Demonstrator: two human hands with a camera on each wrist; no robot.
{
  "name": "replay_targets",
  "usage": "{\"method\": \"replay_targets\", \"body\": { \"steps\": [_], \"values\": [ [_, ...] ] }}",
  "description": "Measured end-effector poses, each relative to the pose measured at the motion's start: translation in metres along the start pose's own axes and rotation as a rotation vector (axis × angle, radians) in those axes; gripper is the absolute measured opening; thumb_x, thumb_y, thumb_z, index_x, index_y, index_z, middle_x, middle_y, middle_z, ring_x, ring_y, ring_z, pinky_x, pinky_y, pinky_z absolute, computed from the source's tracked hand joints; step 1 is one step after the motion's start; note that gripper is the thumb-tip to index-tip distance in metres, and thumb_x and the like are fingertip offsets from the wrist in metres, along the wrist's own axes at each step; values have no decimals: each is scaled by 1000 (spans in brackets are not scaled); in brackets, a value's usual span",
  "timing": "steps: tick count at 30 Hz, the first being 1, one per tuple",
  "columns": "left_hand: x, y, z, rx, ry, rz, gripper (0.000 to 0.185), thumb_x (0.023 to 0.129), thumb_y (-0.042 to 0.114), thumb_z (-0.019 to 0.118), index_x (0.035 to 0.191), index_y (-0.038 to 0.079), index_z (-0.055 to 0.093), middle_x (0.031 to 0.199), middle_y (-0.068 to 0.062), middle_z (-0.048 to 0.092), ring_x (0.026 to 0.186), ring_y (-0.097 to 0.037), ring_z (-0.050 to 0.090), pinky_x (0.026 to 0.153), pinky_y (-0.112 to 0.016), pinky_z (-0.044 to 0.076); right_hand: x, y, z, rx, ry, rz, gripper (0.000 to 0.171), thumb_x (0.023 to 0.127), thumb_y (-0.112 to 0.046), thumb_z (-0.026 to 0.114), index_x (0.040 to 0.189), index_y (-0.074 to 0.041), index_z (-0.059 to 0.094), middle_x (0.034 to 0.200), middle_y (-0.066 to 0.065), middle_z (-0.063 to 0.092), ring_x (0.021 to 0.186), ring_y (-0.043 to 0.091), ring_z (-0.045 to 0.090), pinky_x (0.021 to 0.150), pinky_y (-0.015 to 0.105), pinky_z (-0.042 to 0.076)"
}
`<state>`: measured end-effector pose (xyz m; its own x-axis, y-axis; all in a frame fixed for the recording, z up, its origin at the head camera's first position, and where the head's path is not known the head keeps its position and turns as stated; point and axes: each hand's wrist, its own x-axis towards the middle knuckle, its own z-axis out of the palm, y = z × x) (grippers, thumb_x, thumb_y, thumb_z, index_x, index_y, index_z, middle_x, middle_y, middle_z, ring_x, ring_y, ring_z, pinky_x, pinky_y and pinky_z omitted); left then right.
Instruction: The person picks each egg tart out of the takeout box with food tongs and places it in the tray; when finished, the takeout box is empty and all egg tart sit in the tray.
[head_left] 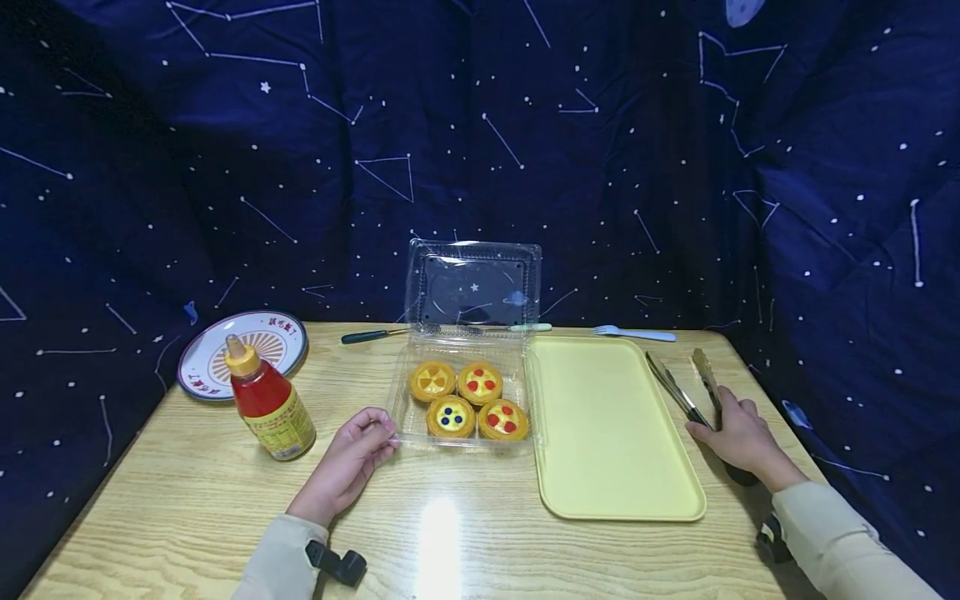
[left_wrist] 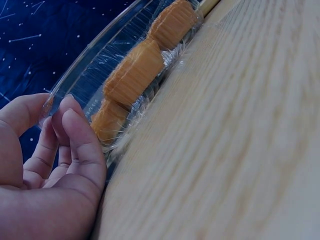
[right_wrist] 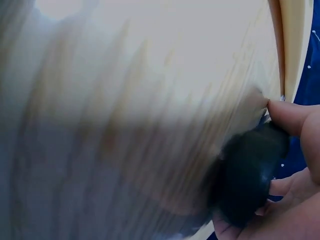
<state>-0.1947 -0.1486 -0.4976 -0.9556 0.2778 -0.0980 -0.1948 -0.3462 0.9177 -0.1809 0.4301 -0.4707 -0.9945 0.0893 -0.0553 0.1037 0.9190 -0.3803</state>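
Observation:
A clear plastic clamshell box stands open at the table's middle with several yellow tarts inside. My left hand pinches the box's near-left corner; the left wrist view shows my fingers curled at the clear rim, with tarts behind the plastic. My right hand grips the black handle end of metal tongs lying on the table right of a pale yellow tray. In the blurred right wrist view the black handle sits in my palm.
A red sauce bottle with a yellow cap stands left of the box, before a patterned plate. A dark-handled utensil and a light blue fork lie along the table's far edge. Dark starry cloth hangs all around.

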Motion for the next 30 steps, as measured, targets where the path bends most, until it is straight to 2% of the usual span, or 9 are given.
{"method": "replay_targets", "body": {
  "steps": [8, 16, 23, 30],
  "values": [
    [1, 0, -1, -4, -3, 2, 7, 98, 6, 59, 100, 11, 54, 91, -1, 60, 83, -12, 61, 74, -22, 52, -3, -4, -4, 46, 38, 14, 91, 95, -44, 61, 140, 24, 20, 119, 44, 33, 104, 64, 36, 84, 70, 36],
    [0, 1, -1, -6, 1, 4, 7, 98, 5, 58, 100, 11, 54, 91, -1, 60, 83, -11, 61, 74, -22, 52, -6, -14, -7, 93, 118, -37, 81, 99, -41, 56, 142, 19, 22, 124, 43, 32, 108, 64, 35, 86, 71, 33],
    [0, 1, -1, 2, -5, 16, 6, 98, 5, 58, 100, 10, 54, 90, -1, 60, 83, -11, 62, 75, -22, 52, -12, -33, -18, 169, 148, -143, 68, 101, -29, 56, 140, 19, 26, 124, 41, 34, 111, 53, 38, 86, 66, 34],
    [1, -1, 0, -6, 3, 10, 8, 98, 4, 58, 98, 12, 55, 89, 1, 60, 82, -11, 61, 74, -21, 52, -15, -50, -23, 191, 161, -158, 66, 101, -30, 56, 141, 16, 30, 133, 41, 36, 119, 58, 38, 92, 68, 33]
  ]
}}
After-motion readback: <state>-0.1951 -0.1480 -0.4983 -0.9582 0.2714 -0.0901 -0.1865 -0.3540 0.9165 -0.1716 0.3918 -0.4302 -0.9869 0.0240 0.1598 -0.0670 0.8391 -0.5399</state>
